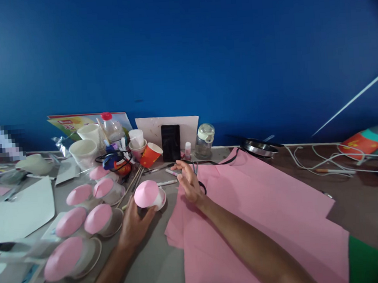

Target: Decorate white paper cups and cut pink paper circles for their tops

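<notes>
My left hand [135,225] grips a small white paper cup [156,200] at its lower side. A pink paper cone [146,193] covers one end of that cup, and its rim faces right. My right hand [189,182] hovers with fingers apart and nothing in them, at the left edge of the pink paper sheets [245,206]. Scissors with a black handle [203,188] lie just behind it, partly hidden. To the left of my left hand stand several similar cups with pink cones [99,219].
At the back stand a phone [171,142], a glass jar [205,139], a glue stick [188,150], a red paper cup [151,155], stacked white cups [83,153] and a red-capped bottle [112,127]. White cables [329,159] trail at the right, near a steel bowl [260,147].
</notes>
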The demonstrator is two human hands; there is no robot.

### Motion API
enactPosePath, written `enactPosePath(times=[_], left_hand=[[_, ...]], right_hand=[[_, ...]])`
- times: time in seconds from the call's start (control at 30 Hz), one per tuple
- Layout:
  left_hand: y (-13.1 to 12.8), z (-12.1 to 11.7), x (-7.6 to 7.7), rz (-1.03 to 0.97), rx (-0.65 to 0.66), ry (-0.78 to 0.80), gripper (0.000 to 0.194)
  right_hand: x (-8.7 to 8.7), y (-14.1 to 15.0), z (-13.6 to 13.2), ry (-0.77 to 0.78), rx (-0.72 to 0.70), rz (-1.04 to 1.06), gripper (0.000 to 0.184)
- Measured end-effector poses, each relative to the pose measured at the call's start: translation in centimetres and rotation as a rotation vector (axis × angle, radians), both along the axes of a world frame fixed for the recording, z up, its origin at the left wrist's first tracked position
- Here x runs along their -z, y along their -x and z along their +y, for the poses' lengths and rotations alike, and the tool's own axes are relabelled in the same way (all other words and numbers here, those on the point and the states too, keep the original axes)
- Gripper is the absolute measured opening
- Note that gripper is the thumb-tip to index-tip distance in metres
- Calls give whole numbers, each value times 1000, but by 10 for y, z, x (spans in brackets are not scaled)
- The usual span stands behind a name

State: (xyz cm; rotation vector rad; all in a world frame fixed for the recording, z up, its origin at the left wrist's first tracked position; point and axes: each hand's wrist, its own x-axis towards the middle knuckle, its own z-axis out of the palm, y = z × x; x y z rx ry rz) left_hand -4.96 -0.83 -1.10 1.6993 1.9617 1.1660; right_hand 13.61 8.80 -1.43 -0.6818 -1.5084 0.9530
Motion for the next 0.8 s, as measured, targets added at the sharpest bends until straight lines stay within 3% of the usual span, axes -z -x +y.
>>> enactPosePath(times=[0.3, 0.47, 0.7, 0.8], left_hand=[[-8, -1, -7, -76, -32, 78, 49], [-8, -1, -12, -76, -37, 98, 48], [-5, -1, -25, -101, 12, 140, 47], [-3, 4, -30, -231, 63, 186, 52]], right_hand=[[0, -1, -1, -66, -28, -102, 56], [-3, -2, 0, -88, -17, -48, 53], [1, 1, 2, 30, 33, -70, 43], [0, 1, 3, 28, 72, -68, 40]])
